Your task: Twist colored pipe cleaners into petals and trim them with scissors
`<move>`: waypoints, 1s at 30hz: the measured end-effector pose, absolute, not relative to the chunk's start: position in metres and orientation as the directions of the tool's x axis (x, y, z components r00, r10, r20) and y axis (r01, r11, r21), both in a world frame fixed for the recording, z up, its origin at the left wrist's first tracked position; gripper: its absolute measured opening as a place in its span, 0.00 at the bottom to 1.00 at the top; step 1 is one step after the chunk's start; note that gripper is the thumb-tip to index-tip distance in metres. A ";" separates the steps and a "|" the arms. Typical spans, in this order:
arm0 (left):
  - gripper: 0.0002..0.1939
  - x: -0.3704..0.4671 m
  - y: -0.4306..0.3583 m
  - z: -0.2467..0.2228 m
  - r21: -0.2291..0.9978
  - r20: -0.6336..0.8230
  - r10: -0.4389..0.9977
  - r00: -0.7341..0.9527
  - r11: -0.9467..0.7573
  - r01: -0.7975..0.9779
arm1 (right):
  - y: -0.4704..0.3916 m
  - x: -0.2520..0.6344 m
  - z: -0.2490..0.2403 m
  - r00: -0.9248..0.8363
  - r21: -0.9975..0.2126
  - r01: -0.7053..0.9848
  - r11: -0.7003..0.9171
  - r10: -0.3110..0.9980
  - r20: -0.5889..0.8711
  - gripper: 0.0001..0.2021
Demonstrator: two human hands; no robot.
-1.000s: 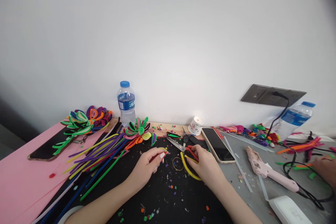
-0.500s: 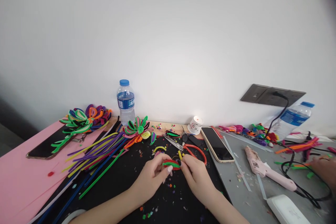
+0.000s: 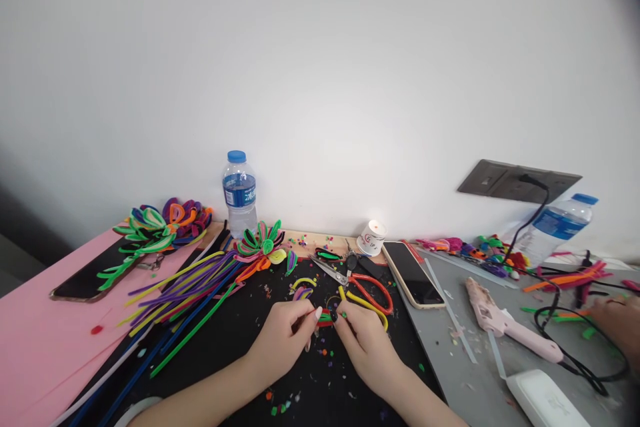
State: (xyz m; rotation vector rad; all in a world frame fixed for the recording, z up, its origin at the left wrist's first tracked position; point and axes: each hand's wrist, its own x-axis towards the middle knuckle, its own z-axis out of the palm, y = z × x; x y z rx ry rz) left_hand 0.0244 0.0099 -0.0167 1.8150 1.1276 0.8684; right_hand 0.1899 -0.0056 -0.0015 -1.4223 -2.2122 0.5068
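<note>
My left hand (image 3: pixel 286 337) pinches one end of a small red and green pipe cleaner piece (image 3: pixel 325 319) above the black mat (image 3: pixel 220 360). At its other end, my right hand (image 3: pixel 369 341) has its fingers closed on the same piece. A yellow pipe cleaner (image 3: pixel 367 305) curves out by the right fingertips; whether they also grip it is hidden. Just beyond lie orange-handled scissors (image 3: pixel 345 277), partly under the yellow strand. A looped purple and yellow piece (image 3: pixel 303 288) lies ahead of my left fingers, with a black, green and red loop (image 3: pixel 329 255) farther back.
Left are a pipe cleaner bundle (image 3: pixel 193 287), a green flower (image 3: pixel 265 243), a bottle (image 3: pixel 240 193) and a phone (image 3: pixel 85 277). Right are a paper cup (image 3: pixel 373 238), another phone (image 3: pixel 415 275), a corded pink glue gun (image 3: pixel 515 330) and another person's hand (image 3: pixel 617 320). Scraps dot the mat.
Both hands have turned slightly, and the red and green piece is now mostly covered by fingertips. More of the yellow pipe cleaner shows, bowing out to the right over the scissor handle.
</note>
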 end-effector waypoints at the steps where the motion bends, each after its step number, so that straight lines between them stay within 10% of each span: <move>1: 0.20 0.024 0.009 -0.017 0.870 0.154 0.919 0.362 -0.300 0.390 | -0.006 0.189 -0.004 -0.358 -0.537 0.743 0.400 0.915 0.186 0.12; 30: 0.14 0.020 0.016 -0.019 0.773 0.278 0.883 0.378 -0.439 0.458 | -0.013 0.185 -0.014 -0.302 -0.469 0.783 0.408 0.909 0.287 0.11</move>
